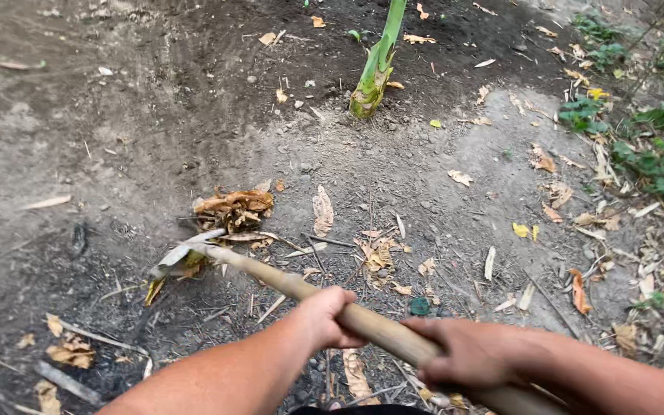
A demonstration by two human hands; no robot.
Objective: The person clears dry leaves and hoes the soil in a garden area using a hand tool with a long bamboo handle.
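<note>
Both my hands grip a long pale wooden handle [286,283] that runs from lower right up to the left. My left hand [324,317] holds it further forward, my right hand [466,355] closer to my body. The tool's metal blade [182,257] rests on bare grey soil, beside a clump of dry brown leaves [234,207]. Part of the blade is hidden by leaf litter.
A young green plant stalk [376,65] stands in dark soil ahead. Dry leaves and twigs [378,253] are scattered over the ground. Low green weeds [643,146] and more litter line the right edge.
</note>
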